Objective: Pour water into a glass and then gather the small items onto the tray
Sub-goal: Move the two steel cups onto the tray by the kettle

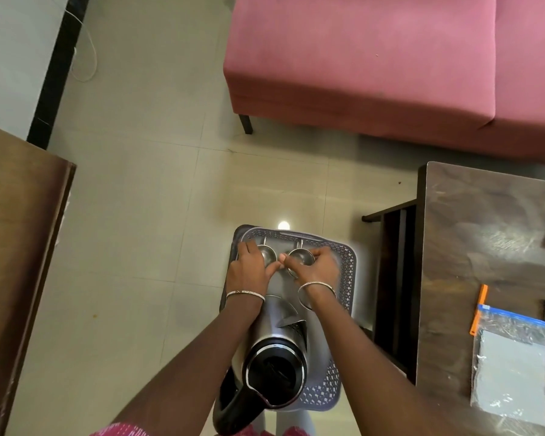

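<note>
Tray, grey and perforated, is lying directly beneath both hands and carrying everything in play. The kettle is standing on it between the forearms, nearer the body than the hands. The left hand is curling over the left steel cup, and the right hand is pinching the right steel cup. Gathering seems to be underway; whether either cup is holding water I cannot tell. Next, both cups are likely needing to be settled upright and released.
</note>
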